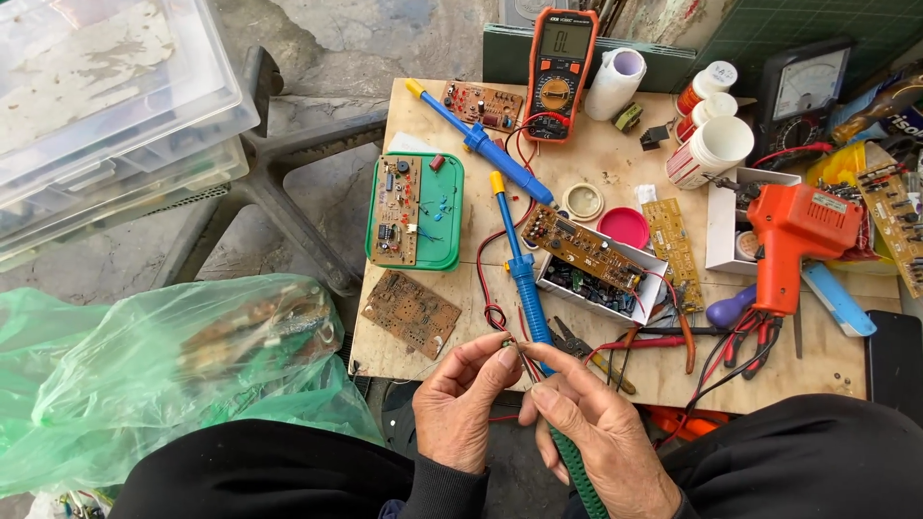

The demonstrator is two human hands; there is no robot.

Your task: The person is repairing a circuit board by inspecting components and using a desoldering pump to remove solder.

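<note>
My left hand (460, 402) and my right hand (598, 434) meet at the near edge of a small wooden board table (615, 159). Both pinch a tiny component with thin wire leads (519, 354) between thumb and fingertips. A green-handled tool (577, 471) lies under my right palm. Just beyond my fingers lies a blue desoldering pump (523, 274) with a yellow tip. Red test leads (490, 288) loop beside it.
On the table: an orange multimeter (559, 72), a second blue pump (481, 142), a green tray (437, 216) holding a circuit board, loose circuit boards (411, 311), a white box (601, 284) of parts, an orange soldering gun (794, 240), pliers (687, 336). A green plastic bag (144, 375) lies left, clear bins (106, 106) above.
</note>
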